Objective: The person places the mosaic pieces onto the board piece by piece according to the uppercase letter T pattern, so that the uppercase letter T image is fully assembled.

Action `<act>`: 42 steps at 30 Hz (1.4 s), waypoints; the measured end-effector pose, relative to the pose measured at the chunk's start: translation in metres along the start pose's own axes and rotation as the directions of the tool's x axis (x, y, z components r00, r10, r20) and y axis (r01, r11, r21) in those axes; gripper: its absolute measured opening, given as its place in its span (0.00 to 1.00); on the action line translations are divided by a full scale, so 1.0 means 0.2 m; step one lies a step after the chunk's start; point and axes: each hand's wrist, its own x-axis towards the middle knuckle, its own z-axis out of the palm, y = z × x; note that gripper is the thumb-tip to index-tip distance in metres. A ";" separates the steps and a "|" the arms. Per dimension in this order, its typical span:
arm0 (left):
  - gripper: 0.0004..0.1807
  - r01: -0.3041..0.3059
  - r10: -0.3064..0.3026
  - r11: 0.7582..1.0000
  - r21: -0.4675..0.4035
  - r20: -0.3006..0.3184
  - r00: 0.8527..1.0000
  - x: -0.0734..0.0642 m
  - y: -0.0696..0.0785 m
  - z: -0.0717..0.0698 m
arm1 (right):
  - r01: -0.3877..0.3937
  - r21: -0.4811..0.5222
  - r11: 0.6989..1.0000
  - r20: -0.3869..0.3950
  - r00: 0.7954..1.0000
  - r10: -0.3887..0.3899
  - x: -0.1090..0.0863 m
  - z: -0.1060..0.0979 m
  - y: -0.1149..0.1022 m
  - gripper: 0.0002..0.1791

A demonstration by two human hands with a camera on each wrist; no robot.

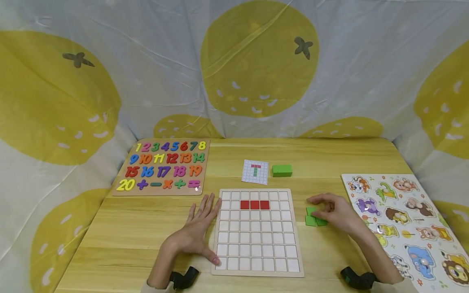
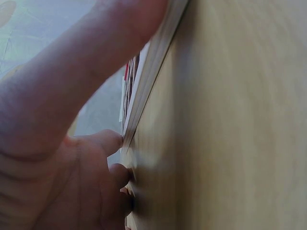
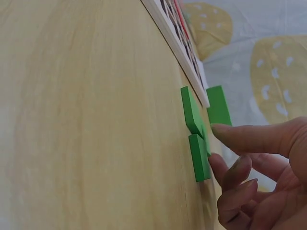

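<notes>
A square wooden grid board (image 1: 216, 232) lies on the table with three red tiles (image 1: 254, 205) side by side in its second row. My left hand (image 1: 194, 236) rests along the board's left edge, fingers spread, thumb at the lower left corner. To the right of the board lie several small green tiles (image 1: 310, 221). Over them is my right hand (image 1: 335, 211), thumb and index finger apart around the far tile. In the right wrist view two green tiles (image 3: 193, 112) show in front of the fingertips (image 3: 221, 130), partly covering another.
Behind the board lie a small pattern card (image 1: 249, 177) showing a red and green T and a green block (image 1: 282, 171). A number puzzle (image 1: 161, 190) is at the back left. An animal puzzle board (image 1: 403, 219) lies at the right. A patterned cloth (image 1: 176, 81) surrounds the table.
</notes>
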 end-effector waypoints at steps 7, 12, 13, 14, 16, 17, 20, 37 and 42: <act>0.89 -0.006 0.006 1.000 0.007 0.001 1.000 0.00 0.00 0.00 | -0.036 0.014 0.999 0.016 0.999 0.035 0.00 0.00 0.01 0.18; 0.89 -0.008 0.008 1.000 0.002 -0.001 1.000 0.00 -0.01 0.00 | -0.029 0.021 0.999 0.025 0.999 0.029 0.01 -0.01 0.02 0.17; 0.89 -0.007 0.007 1.000 0.002 0.000 1.000 0.00 -0.01 0.00 | -0.028 0.017 0.999 0.027 0.999 0.028 0.01 -0.01 0.02 0.17; 0.89 -0.008 0.008 1.000 0.002 0.000 1.000 0.00 -0.01 0.00 | -0.029 0.015 0.999 0.026 0.999 0.029 0.01 -0.01 0.02 0.16; 0.89 -0.008 0.008 1.000 0.002 -0.001 1.000 0.00 -0.01 0.00 | -0.037 0.013 0.999 0.025 0.999 0.037 0.02 -0.01 0.03 0.16; 0.89 -0.009 0.009 1.000 0.001 -0.001 1.000 0.00 0.00 0.00 | -0.038 0.013 0.999 0.025 0.999 0.037 0.02 -0.01 0.03 0.16; 0.89 -0.011 0.011 1.000 -0.001 -0.003 1.000 0.00 0.00 0.00 | -0.040 0.020 0.999 0.028 0.999 0.039 0.03 -0.01 0.04 0.15; 0.89 -0.002 0.002 1.000 -0.008 0.004 1.000 0.00 0.00 0.00 | -0.029 0.050 0.998 0.069 0.997 0.026 0.05 -0.03 0.05 0.15; 0.89 -0.001 0.001 1.000 0.000 0.001 1.000 0.00 0.00 -0.01 | -0.014 0.034 0.999 0.111 0.994 0.010 0.05 -0.04 0.05 0.18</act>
